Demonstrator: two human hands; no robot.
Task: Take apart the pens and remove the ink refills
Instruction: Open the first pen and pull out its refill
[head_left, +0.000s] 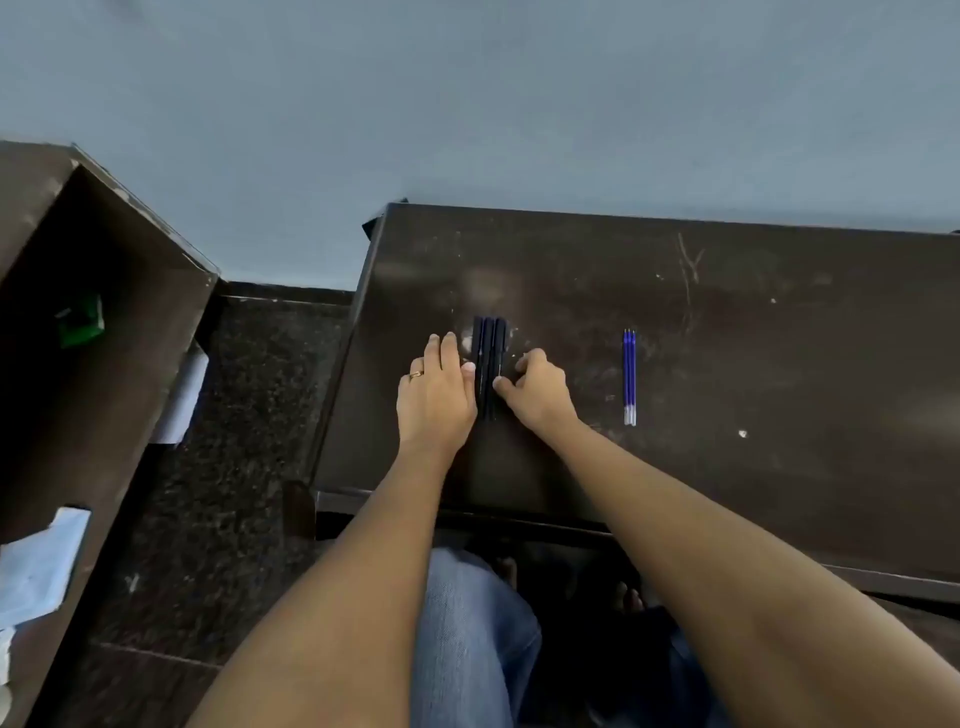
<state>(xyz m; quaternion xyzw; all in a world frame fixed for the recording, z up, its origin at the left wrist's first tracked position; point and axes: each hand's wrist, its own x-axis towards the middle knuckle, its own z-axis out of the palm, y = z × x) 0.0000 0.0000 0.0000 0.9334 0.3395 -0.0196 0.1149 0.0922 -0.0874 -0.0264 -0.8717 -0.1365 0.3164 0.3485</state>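
A person sits at a dark, scratched table; a small bundle of dark pens lies on it a little toward nine o'clock from the table's middle, the pens side by side and touching, running from six to twelve o'clock. The left hand lies flat on the table at nine o'clock from the pens, its fingers nearly straight and together, its thumb tip pressed against the bundle's left side; a ring sits on one finger. The right hand rests at three o'clock from the pens, its fingers curled under with the knuckles up, its thumb tip touching the bundle's right side; whether those curled fingers have hold of a pen cannot be told. Further out at three o'clock, well apart from the hands, three blue refills lie close together, parallel to the pens. At nine o'clock from the table, across a strip of speckled floor, stands a second dark desk with a green object and some pale paper on it. At six o'clock, under the table's near edge, a knee in blue jeans shows.
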